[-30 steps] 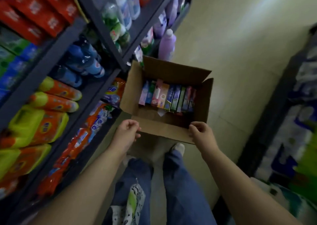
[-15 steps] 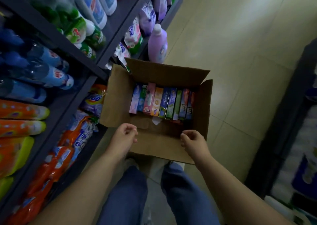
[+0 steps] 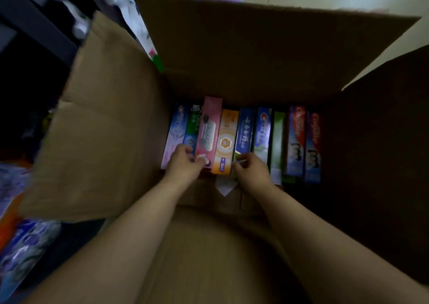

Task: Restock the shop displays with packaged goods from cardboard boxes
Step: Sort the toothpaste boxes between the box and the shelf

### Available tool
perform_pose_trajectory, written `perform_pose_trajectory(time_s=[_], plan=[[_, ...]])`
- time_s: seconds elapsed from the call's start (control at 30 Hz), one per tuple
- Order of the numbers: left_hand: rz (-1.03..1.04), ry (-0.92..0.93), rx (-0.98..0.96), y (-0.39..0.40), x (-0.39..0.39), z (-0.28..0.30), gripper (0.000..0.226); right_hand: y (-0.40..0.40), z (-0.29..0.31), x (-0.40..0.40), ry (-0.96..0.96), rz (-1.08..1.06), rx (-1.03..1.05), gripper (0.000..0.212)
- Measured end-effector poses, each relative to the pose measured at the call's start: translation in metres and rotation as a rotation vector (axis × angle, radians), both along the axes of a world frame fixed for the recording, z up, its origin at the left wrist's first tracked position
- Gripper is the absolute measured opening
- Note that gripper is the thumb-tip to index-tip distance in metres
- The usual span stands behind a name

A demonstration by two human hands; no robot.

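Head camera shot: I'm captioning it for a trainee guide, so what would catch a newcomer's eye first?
First, the row of colourful toothpaste cartons standing side by side in the open cardboard box, the pink carton raised above its neighbours. Next, both hands at the row's near end: the left hand by the pink carton, the right hand at the dark blue carton.
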State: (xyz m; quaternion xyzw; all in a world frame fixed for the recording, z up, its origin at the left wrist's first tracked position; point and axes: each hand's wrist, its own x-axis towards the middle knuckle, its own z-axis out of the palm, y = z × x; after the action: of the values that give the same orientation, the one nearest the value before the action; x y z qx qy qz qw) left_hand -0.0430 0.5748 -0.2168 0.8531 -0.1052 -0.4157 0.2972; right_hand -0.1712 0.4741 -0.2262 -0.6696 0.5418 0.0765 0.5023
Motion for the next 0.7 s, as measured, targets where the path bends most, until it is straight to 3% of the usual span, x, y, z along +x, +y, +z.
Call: perform_pose_trajectory(time_s=[0.1, 0.23, 0.43, 0.7], plan=[[-0.046, -0.001, 0.084, -0.010, 0.007, -0.046, 0.071, 0.007, -0.035, 0.012, -0.018, 0.078, -0.056, 0.030], [-0.080, 0.018, 0.117, -0.020, 0.002, -0.066, 0.090, 0.019, -0.047, 0.008, -0.015, 0.077, -0.035, 0.029], [-0.069, -0.029, 0.094, -0.020, 0.004, -0.071, 0.073, 0.027, -0.050, 0.008, -0.034, 0.066, 0.084, 0.042], [-0.060, -0.017, 0.059, -0.006, -0.001, -0.073, 0.073, 0.030, -0.048, -0.001, -0.045, 0.012, 0.077, 0.040]])
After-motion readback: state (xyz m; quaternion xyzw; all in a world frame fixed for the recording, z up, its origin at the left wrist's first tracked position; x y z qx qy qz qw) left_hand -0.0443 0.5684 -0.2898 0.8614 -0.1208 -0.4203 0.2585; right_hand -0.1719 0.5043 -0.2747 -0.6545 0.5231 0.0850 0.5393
